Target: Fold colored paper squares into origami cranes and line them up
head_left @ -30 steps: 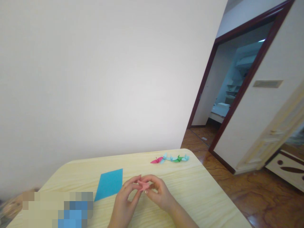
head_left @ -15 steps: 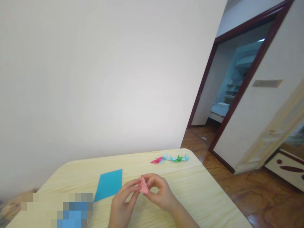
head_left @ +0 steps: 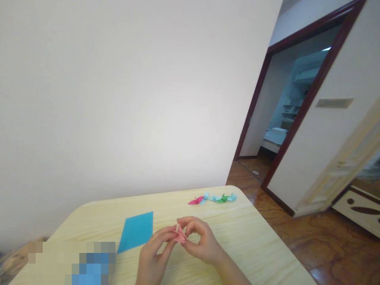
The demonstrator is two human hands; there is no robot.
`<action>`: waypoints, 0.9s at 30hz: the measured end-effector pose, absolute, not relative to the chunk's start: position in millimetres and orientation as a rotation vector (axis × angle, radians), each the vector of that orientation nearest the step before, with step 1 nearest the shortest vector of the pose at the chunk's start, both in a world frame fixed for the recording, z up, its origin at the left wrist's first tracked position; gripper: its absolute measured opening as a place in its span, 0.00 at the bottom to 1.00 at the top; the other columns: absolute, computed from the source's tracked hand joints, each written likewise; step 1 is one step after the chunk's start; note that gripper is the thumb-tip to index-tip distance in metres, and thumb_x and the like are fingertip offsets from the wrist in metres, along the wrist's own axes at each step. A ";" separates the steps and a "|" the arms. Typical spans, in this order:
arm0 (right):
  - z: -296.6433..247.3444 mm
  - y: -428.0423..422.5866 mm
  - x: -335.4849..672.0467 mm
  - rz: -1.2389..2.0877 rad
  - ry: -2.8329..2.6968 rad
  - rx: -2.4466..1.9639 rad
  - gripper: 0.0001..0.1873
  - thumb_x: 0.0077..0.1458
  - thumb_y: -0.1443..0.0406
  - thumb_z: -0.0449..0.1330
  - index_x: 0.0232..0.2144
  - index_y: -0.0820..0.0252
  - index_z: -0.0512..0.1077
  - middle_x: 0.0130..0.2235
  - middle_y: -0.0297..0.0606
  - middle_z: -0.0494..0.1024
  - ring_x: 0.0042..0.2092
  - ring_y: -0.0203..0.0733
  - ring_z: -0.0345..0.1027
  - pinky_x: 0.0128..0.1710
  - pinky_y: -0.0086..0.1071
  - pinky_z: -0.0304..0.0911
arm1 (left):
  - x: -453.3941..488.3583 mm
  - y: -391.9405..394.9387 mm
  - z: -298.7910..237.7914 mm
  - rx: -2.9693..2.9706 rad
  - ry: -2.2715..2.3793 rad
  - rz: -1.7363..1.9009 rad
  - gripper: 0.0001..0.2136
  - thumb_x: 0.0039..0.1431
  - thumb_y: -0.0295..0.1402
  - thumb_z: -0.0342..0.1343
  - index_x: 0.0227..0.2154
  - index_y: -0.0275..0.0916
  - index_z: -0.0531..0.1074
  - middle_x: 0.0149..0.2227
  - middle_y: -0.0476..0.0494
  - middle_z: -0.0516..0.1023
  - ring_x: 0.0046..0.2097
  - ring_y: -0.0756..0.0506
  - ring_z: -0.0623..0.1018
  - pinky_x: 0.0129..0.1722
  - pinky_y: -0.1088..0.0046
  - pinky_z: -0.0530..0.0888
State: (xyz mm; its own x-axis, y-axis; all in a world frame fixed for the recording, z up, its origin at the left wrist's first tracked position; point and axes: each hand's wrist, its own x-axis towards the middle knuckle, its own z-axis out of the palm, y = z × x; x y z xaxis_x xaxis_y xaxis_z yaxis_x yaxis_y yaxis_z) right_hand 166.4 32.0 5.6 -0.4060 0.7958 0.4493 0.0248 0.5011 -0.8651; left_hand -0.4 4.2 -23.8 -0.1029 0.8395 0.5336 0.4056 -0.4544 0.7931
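Between my two hands, above the near part of the table, is a small piece of folded pink paper [head_left: 179,236]. My left hand [head_left: 156,249] pinches its left side between thumb and fingers. On the other side, my right hand [head_left: 200,239] grips the paper with thumb and fingertips curled round its edge. Fingers cover parts of the paper, so its whole shape is hidden. Left of my hands lies a flat sheet of blue paper [head_left: 136,231].
Several folded paper cranes [head_left: 223,198] in pink, light blue and green sit in a row near the far right corner of the wooden table [head_left: 252,245]. A white wall [head_left: 133,99] rises behind. A pixelated patch covers the lower left. A doorway stands at right.
The pink paper has tilted and spread at the top, so its flat triangular face now looks shorter. Both hands keep nearly the same place and grip.
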 end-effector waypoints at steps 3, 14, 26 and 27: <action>5.5 31.5 165.5 1.034 -1.771 -0.678 0.09 0.45 0.69 0.61 0.30 0.57 0.63 0.42 0.40 0.71 0.41 0.41 0.68 0.39 0.34 0.64 | 1.9 4.5 -26.4 1.669 1.394 1.613 0.06 0.47 0.36 0.60 0.31 0.46 0.75 0.31 0.47 0.81 0.33 0.43 0.79 0.35 0.68 0.75; 4.4 33.5 160.0 1.018 -1.727 -0.676 0.06 0.51 0.65 0.58 0.29 0.57 0.63 0.35 0.37 0.68 0.36 0.38 0.67 0.32 0.30 0.66 | 8.0 4.4 -15.5 1.616 1.320 1.571 0.07 0.48 0.38 0.59 0.31 0.43 0.73 0.30 0.47 0.78 0.32 0.45 0.77 0.32 0.71 0.75; -2.3 37.1 158.0 0.948 -1.757 -0.764 0.06 0.50 0.63 0.59 0.26 0.59 0.69 0.29 0.34 0.67 0.32 0.36 0.64 0.28 0.26 0.61 | 7.0 5.8 -16.1 1.349 1.157 1.451 0.15 0.48 0.40 0.60 0.38 0.39 0.70 0.36 0.42 0.79 0.36 0.43 0.78 0.35 0.69 0.74; -2.5 37.3 157.6 0.951 -1.754 -0.769 0.06 0.51 0.63 0.59 0.25 0.59 0.69 0.29 0.34 0.67 0.32 0.36 0.65 0.28 0.26 0.61 | 6.5 6.7 -16.6 1.315 1.130 1.446 0.16 0.47 0.41 0.60 0.38 0.39 0.70 0.35 0.42 0.80 0.35 0.43 0.78 0.35 0.69 0.74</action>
